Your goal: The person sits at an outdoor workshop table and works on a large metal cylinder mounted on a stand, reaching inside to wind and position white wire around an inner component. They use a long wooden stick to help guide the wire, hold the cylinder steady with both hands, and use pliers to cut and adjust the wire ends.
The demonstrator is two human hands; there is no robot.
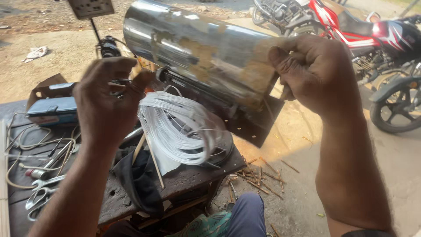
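A shiny metal cylinder with patches of brown residue is held up in the air over a dark worn workbench. My right hand grips its near right end. My left hand is closed near the cylinder's lower left side, where a coil of thin white wire hangs blurred below it. A dark flat plate sticks out under the cylinder.
Scissors, loose cream cable, a blue box and a black cloth lie on the bench. A socket board stands at the back. A red motorcycle is parked at right. Wood sticks litter the ground.
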